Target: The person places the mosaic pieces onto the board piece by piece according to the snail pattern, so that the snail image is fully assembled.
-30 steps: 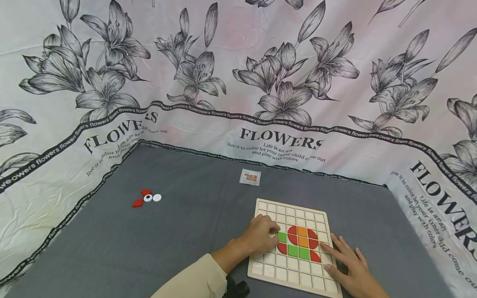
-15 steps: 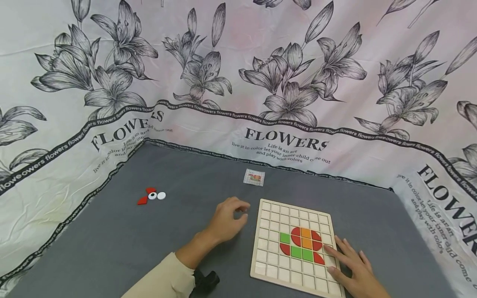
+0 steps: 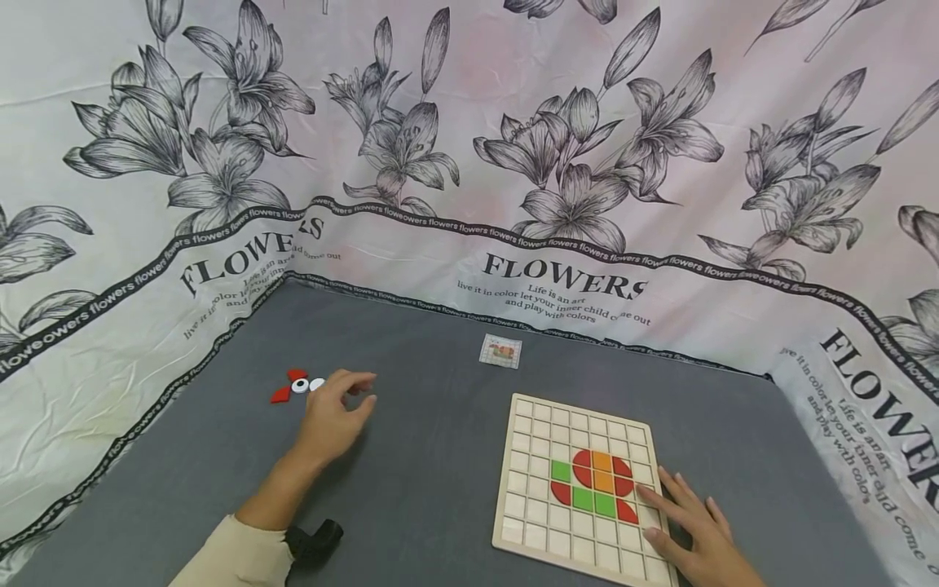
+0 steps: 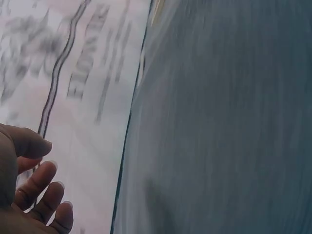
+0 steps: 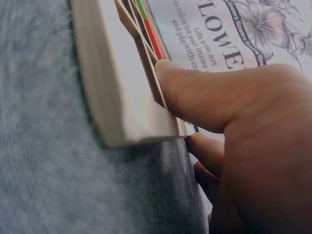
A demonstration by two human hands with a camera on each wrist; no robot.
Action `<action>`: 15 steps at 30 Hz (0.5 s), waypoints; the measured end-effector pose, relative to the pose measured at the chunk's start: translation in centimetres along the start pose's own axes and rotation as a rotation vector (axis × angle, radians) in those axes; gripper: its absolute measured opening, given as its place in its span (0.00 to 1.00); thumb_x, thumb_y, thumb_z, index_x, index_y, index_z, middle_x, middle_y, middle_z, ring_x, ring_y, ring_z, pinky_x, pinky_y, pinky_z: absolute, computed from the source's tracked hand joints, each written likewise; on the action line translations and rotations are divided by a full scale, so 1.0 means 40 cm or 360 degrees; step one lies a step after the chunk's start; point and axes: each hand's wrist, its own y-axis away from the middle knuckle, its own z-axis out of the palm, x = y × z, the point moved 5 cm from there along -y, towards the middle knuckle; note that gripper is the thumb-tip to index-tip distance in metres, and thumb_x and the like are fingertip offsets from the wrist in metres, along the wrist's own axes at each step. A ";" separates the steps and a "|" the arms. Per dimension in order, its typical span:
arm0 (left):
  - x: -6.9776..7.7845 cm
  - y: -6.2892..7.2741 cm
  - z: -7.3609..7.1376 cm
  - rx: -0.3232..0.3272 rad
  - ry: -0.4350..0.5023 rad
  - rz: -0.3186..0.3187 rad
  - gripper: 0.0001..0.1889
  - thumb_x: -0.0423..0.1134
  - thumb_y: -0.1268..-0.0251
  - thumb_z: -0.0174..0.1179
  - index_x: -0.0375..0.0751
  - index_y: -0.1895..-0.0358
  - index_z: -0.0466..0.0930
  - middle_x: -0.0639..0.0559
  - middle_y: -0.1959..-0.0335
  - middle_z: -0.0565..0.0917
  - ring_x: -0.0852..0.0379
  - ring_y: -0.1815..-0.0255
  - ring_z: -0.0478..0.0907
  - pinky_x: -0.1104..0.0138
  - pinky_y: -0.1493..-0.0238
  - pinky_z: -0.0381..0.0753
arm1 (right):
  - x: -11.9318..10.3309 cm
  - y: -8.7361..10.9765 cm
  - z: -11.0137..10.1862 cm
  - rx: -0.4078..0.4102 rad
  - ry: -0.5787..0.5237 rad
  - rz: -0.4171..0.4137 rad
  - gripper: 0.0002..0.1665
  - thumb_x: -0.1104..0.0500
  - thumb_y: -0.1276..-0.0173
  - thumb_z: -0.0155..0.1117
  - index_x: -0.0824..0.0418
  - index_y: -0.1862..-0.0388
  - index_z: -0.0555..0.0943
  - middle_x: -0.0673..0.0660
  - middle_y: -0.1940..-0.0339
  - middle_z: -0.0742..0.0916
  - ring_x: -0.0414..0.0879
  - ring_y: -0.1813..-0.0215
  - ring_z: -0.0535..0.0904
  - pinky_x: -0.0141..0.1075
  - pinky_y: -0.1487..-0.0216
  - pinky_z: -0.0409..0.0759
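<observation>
My left hand (image 3: 333, 416) hovers over the grey cloth at the left, fingers loosely bent and apart, with nothing between them. In the left wrist view the same hand (image 4: 31, 190) shows a gap between thumb and fingers. Just beyond it lie a white round piece (image 3: 316, 383), partly hidden by the hand, a white disc with a black ring (image 3: 299, 386) and two red pieces, one a red petal shape (image 3: 280, 395). My right hand (image 3: 700, 530) rests on the right edge of a wooden grid board (image 3: 539, 534), thumb (image 5: 195, 92) on top. Red, orange and green tiles (image 3: 603, 481) form a pattern in its cells.
A small picture card (image 3: 501, 350) with a printed grid design lies at the back of the table. Grey cloth (image 3: 411, 456) covers the table between the loose pieces and the board. A flower-printed curtain (image 3: 557, 285) borders the back and sides.
My left hand has left the green tile on the board and moved left across the cloth to the loose pieces. The right hand stays at the board's edge. The view has shifted slightly.
</observation>
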 end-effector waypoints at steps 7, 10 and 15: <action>-0.114 0.008 -0.112 0.0247 -0.0206 -0.0254 0.15 0.22 0.51 0.69 0.34 0.57 0.85 0.44 0.66 0.81 0.46 0.65 0.77 0.61 0.67 0.72 | 0.004 0.001 0.002 -0.0011 0.0011 0.0027 0.29 0.54 0.31 0.62 0.56 0.32 0.73 0.69 0.27 0.59 0.78 0.32 0.48 0.73 0.43 0.32; -0.157 0.023 -0.146 0.0330 -0.0237 -0.0395 0.16 0.23 0.52 0.69 0.33 0.56 0.84 0.42 0.66 0.82 0.46 0.65 0.77 0.64 0.66 0.69 | 0.006 0.003 0.002 -0.0005 0.0012 0.0022 0.29 0.54 0.31 0.62 0.56 0.32 0.73 0.61 0.26 0.57 0.78 0.32 0.49 0.73 0.43 0.31; -0.208 0.048 -0.183 0.0400 -0.0262 -0.0562 0.18 0.25 0.50 0.69 0.31 0.52 0.82 0.39 0.60 0.81 0.43 0.59 0.75 0.56 0.58 0.67 | 0.005 0.000 0.002 -0.0005 0.0014 0.0021 0.29 0.54 0.31 0.62 0.55 0.31 0.73 0.59 0.26 0.56 0.78 0.31 0.48 0.73 0.43 0.32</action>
